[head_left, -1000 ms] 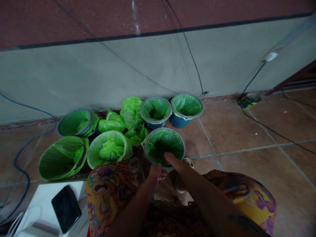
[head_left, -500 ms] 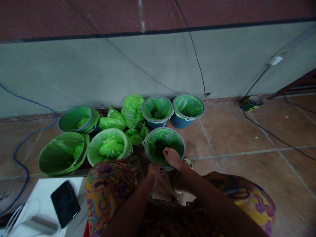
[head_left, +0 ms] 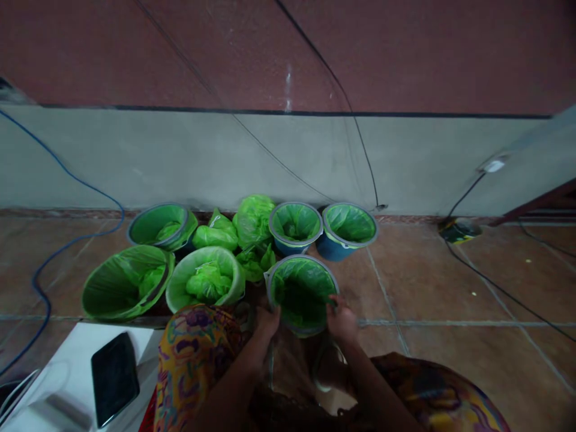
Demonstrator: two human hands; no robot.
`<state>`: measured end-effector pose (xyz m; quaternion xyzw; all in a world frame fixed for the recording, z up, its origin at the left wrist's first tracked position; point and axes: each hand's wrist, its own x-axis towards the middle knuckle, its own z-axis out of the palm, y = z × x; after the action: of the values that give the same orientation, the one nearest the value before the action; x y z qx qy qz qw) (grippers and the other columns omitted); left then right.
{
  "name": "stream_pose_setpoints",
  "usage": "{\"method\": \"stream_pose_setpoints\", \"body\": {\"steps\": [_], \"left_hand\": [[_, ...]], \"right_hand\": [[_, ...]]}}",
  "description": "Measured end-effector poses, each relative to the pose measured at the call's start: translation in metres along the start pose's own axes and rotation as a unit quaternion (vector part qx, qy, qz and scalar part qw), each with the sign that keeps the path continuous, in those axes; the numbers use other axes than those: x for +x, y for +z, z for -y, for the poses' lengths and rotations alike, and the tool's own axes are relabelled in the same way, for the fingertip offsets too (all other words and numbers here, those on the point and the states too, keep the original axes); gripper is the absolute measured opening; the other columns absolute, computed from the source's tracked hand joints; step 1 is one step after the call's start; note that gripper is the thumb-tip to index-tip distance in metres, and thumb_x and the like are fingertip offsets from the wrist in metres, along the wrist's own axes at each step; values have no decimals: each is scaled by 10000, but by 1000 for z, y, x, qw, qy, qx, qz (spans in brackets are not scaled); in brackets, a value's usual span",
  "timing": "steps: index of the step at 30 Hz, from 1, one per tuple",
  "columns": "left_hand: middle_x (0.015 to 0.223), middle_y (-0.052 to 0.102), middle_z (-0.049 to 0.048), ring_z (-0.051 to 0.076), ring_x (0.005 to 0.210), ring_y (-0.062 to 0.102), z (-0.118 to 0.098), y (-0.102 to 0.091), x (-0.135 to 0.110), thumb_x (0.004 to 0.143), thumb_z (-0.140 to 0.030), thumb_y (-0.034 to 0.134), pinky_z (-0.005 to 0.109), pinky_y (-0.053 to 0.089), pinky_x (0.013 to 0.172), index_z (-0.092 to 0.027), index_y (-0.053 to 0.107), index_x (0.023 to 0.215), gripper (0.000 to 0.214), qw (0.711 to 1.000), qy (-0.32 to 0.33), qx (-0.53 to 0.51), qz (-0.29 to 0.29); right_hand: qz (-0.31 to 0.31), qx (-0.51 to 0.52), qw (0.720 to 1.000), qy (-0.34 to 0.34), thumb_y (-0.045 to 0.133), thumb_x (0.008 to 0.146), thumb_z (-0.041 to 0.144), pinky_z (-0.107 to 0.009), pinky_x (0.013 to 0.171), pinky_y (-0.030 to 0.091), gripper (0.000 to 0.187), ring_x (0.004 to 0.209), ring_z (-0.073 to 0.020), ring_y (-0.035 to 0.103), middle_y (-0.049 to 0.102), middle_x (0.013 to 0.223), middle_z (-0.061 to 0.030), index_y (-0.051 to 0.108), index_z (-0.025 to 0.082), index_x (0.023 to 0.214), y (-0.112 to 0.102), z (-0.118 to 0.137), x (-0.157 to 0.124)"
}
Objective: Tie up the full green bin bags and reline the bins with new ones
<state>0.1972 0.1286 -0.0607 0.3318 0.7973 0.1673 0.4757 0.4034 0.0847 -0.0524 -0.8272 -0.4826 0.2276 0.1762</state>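
Between my knees a round bucket [head_left: 335, 276] with a grey rim stands on the floor, its inside covered by a green plastic bag [head_left: 299, 277] folded over the rim. My left hand [head_left: 267, 321] is closed on the left side of the bucket's near rim. Across from it, my right hand [head_left: 342, 318] grips the right side of the same rim, thumb and fingers at the bag's edge. The bottom of the bucket is dark. Behind it are two more lined blue buckets, one [head_left: 294, 247] to the left and one [head_left: 337, 252] to the right.
On the left stand several bag-lined bins, among them a pale bucket [head_left: 172, 288]. Full green bags [head_left: 255, 219] lie by the wall. A phone [head_left: 114, 378] rests on a white surface [head_left: 67, 360]. A dark tin [head_left: 459, 230] and cables are at right.
My right hand has moved from over the bucket's middle to the right of its rim. My left hand has shifted left along the rim. The view has tilted up.
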Motion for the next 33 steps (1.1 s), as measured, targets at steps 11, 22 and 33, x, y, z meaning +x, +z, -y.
{"method": "stream_pose_setpoints", "body": {"steps": [11, 22, 33], "left_hand": [[1504, 401, 252, 335, 1396, 403, -53, 23, 48, 840, -145, 521, 447, 373, 1115, -57, 297, 1484, 687, 914, 294, 274, -47], [1501, 374, 247, 336, 1357, 440, -38, 26, 63, 703, -46, 586, 410, 342, 1142, -38, 194, 1522, 908, 896, 345, 279, -33], [909, 751, 152, 235, 848, 728, -19, 5, 42, 880, -229, 563, 236, 490, 609, -87, 712, 938, 215, 991, 67, 95, 71]], "right_hand": [[1, -49, 998, 41, 343, 888, 198, -411, 1036, 403, 666, 1293, -339, 485, 469, 1405, -254, 224, 6, 1514, 24, -18, 44], [19, -55, 995, 77, 327, 904, 153, -416, 861, 501, 683, 1138, -354, 607, 500, 1354, -311, 127, 3, 1540, 36, -11, 40], [35, -87, 993, 74, 288, 858, 27, -410, 897, 485, 676, 1108, -302, 637, 559, 1339, -257, 256, 59, 1533, 18, -12, 24]]}}
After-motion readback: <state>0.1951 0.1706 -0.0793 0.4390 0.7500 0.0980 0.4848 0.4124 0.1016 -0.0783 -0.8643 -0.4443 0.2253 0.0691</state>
